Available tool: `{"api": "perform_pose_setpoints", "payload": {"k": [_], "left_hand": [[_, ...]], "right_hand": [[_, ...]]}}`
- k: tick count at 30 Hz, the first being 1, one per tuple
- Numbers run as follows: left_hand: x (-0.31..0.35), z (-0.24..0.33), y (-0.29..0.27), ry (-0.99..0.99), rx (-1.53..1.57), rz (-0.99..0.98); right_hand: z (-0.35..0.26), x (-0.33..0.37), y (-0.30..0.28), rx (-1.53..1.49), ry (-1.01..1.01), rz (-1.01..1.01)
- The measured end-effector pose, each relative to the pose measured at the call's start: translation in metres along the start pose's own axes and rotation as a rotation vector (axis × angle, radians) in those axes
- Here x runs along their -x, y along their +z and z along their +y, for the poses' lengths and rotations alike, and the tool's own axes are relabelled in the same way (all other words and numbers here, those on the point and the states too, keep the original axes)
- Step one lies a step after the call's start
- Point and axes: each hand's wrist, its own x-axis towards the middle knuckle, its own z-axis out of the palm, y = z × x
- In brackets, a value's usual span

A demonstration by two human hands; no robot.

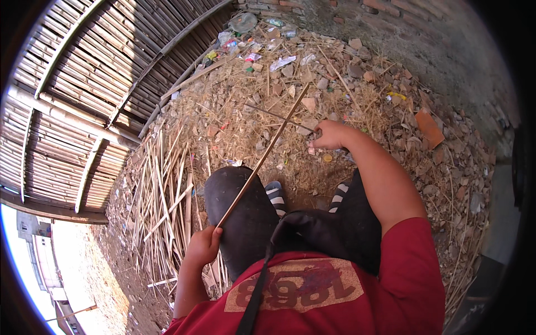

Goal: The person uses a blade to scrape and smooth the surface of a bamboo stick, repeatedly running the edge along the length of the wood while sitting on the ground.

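My left hand point(204, 245) is closed on the lower end of a long bamboo strip point(251, 178), which slants up and away to the right across my left knee. My right hand point(332, 135) is closed around the near end of a thin, dark, straight blade-like tool point(265, 111); its handle is mostly hidden by my fingers. The tool crosses the strip near the strip's far end; whether they touch I cannot tell. Below them are my bent legs in dark trousers and my feet in striped footwear point(274, 198).
A pile of split bamboo strips point(162, 206) lies left of my knee. Rubble, straw and litter cover the ground, with an orange brick piece point(429, 129) on the right. A bamboo slat wall point(84, 72) stands at the left, a brick wall point(424, 33) at the far right.
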Motion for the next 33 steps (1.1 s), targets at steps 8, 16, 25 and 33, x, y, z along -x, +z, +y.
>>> {"api": "perform_pose_setpoints", "payload": {"k": [8,16,25,33], "left_hand": [[0.003,0.000,0.009,-0.019,-0.088,0.054],[0.003,0.009,0.013,-0.017,-0.138,0.113],[0.000,-0.003,0.016,0.037,-0.146,0.105],[0.000,0.013,0.008,-0.015,-0.179,0.108]], "right_hand": [[-0.055,0.023,0.016,0.282,-0.325,-0.171],[-0.003,0.012,-0.018,-0.208,0.146,-0.128],[-0.051,0.022,0.006,0.328,-0.193,-0.155],[-0.006,0.009,-0.004,0.198,-0.067,0.019]]}}
